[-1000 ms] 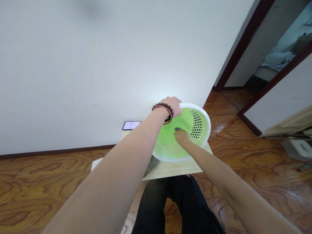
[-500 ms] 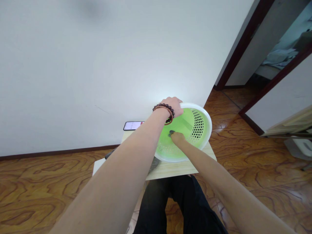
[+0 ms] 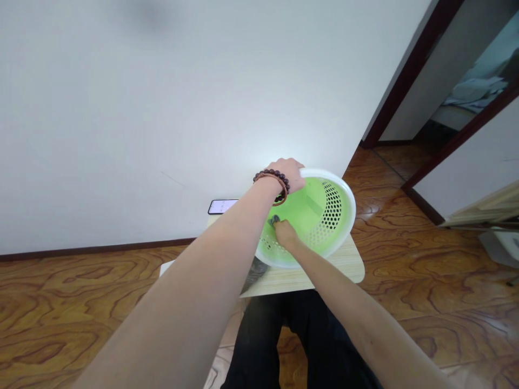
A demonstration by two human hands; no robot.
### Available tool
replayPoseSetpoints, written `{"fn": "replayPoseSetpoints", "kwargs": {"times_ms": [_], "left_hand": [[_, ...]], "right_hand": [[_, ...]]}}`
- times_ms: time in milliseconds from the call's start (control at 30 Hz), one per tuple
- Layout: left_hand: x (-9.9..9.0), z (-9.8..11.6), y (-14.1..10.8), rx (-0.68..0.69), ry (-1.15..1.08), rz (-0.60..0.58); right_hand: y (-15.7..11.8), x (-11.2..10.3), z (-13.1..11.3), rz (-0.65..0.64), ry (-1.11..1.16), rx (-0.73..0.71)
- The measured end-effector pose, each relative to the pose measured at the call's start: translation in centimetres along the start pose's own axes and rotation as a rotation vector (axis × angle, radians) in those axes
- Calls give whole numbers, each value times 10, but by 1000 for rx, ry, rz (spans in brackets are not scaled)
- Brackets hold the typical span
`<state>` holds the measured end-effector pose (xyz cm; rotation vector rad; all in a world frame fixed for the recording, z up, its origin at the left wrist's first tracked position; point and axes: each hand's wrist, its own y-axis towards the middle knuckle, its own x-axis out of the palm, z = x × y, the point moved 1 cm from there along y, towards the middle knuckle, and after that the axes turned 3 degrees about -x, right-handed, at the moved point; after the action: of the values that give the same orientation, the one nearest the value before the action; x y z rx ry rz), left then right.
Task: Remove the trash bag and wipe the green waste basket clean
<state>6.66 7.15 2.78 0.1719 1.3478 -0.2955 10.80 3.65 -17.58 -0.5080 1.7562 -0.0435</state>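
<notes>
A green plastic basket (image 3: 348,208) with a white rim and a band of round holes stands tilted on a small light-wood table (image 3: 344,265). My left hand (image 3: 287,174), with beads at the wrist, is closed over the basket's far left rim. Inside the basket, my right hand (image 3: 285,232) is closed on a small grey cloth (image 3: 273,220) held against the green inner surface. The fingertips of both hands are partly hidden. Beside the basket's near left side lies a grey bundle (image 3: 256,272), partly covered by my left arm.
A phone (image 3: 221,206) lies at the table's far left edge, against the white wall (image 3: 162,108). My legs (image 3: 292,313) are just below the table's near edge. A doorway stands at the right, and a pale bin-like object (image 3: 500,246) is at the far right.
My right hand has moved left and slightly down inside the basket with the grey cloth. My left hand has stayed on the rim. The whole view has shifted slightly.
</notes>
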Motion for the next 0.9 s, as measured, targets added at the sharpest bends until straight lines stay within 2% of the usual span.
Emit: {"fn": "replayPoseSetpoints", "kwargs": {"times_ms": [167,233,300,400,500,567,733,800,900], "left_hand": [[1,2,2,1,-8,-2],[2,4,3,2,-15,2],[2,5,3,6,-14,8],[2,4,2,-10,-7,2],[1,1,1,-24,-1,6],[0,0,1,-21,-2,10],[3,3,5,-8,-12,5],[4,4,6,-1,-12,8],[5,5,6,-4,-15,5]], "right_hand": [[-13,-22,50,79,-129,29],[-17,-25,60,109,-161,46],[-18,-19,55,119,-165,54],[-15,0,29,99,-119,36],[-12,8,14,91,-8,-45],[-14,3,19,73,4,-50],[-25,-20,49,97,-86,82],[-24,-18,48,115,-84,109],[-18,-4,25,128,-43,105]]}}
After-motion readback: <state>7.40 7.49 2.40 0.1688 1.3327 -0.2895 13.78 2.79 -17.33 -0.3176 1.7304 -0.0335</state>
